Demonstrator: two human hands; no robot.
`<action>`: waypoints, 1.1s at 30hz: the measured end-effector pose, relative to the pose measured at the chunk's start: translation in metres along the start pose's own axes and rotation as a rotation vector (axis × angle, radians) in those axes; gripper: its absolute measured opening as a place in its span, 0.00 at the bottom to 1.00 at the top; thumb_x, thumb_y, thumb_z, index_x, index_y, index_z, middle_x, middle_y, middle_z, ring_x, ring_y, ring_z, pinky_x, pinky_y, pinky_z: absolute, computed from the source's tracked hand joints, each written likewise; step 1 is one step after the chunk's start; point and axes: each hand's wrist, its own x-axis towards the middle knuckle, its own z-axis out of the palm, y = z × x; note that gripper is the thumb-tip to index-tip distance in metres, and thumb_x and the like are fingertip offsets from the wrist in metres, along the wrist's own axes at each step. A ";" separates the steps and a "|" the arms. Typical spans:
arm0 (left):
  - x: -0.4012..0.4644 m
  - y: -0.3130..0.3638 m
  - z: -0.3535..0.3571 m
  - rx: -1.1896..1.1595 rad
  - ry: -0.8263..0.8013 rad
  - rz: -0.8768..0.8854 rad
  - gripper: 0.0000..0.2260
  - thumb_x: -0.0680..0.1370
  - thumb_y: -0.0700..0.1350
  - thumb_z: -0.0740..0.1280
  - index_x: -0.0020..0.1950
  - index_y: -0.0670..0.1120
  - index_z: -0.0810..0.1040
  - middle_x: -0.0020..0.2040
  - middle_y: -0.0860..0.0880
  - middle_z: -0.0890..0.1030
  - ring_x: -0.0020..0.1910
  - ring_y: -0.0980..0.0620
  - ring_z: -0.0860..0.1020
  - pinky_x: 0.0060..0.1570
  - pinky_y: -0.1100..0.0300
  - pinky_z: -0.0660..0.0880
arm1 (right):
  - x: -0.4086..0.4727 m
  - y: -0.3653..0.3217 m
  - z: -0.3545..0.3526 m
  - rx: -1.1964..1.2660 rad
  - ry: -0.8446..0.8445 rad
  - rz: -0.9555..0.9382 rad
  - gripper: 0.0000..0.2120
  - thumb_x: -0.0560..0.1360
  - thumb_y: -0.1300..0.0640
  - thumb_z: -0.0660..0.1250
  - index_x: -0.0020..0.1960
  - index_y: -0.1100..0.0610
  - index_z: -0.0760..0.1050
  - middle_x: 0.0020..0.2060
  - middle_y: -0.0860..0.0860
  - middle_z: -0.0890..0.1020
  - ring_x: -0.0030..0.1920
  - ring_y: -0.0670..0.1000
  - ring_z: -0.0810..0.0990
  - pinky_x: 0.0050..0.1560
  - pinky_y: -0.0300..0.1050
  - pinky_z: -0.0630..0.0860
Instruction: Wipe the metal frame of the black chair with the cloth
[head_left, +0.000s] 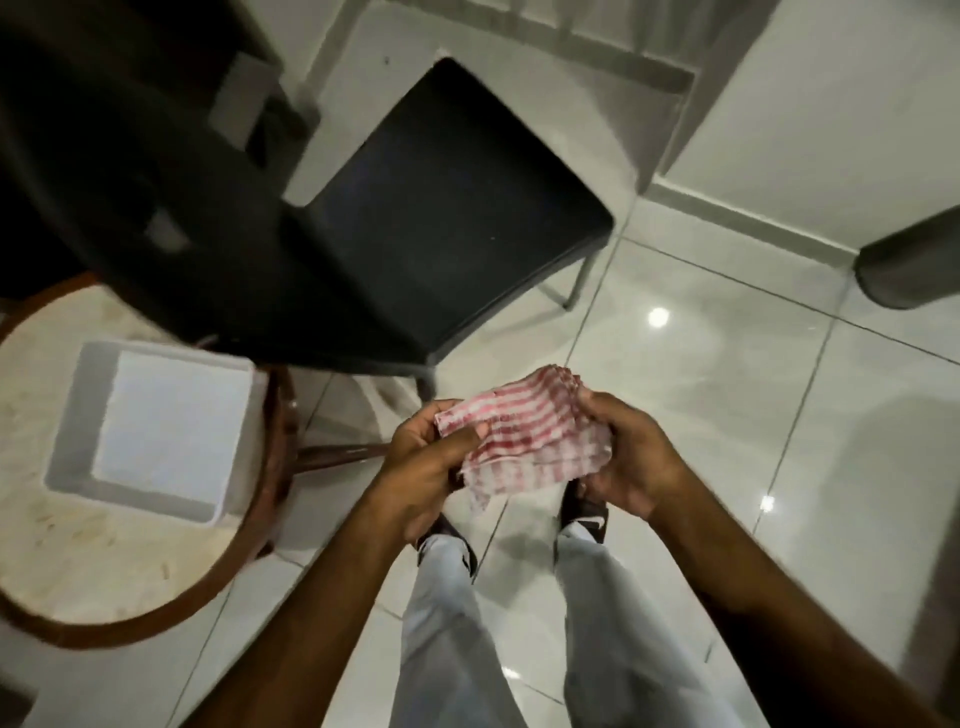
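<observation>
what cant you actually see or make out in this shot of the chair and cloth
Head view only:
- Black chair frame: only two grey legs show at the near side; the seat covers the rest.
- Chair back: blurred, cut off by the left edge.
- Cloth: its underside is hidden by the left hand and right hand.
- Dark object at the right edge: cut off.

Crumpled red-checked cloth (519, 441) near black chair (441, 208)

both hands holding a red and white checked cloth (524, 431) above the tiled floor (727, 395), left hand (431, 467) and right hand (631, 457) gripping opposite edges, black chair (447, 208) just ahead, white tray (67, 415) on round table (62, 561) at left
</observation>
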 end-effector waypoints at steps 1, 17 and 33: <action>0.005 0.002 0.022 -0.034 -0.009 -0.002 0.11 0.75 0.35 0.70 0.55 0.43 0.79 0.49 0.42 0.86 0.47 0.44 0.85 0.44 0.51 0.84 | -0.006 -0.014 -0.009 0.102 -0.010 -0.023 0.29 0.67 0.49 0.73 0.62 0.65 0.77 0.52 0.60 0.85 0.55 0.59 0.82 0.61 0.53 0.79; 0.120 0.073 0.177 0.381 -0.126 -0.033 0.14 0.76 0.40 0.72 0.60 0.41 0.75 0.54 0.38 0.84 0.50 0.42 0.85 0.49 0.41 0.83 | 0.052 -0.100 -0.059 0.718 0.047 -0.571 0.21 0.79 0.49 0.62 0.66 0.61 0.76 0.59 0.58 0.80 0.64 0.59 0.77 0.73 0.59 0.67; 0.398 0.095 0.203 2.714 -1.325 1.105 0.32 0.82 0.59 0.46 0.78 0.38 0.52 0.79 0.36 0.57 0.80 0.39 0.52 0.80 0.45 0.46 | 0.202 -0.080 -0.238 0.863 0.558 -0.404 0.18 0.75 0.72 0.61 0.64 0.68 0.74 0.56 0.66 0.83 0.52 0.62 0.86 0.54 0.59 0.83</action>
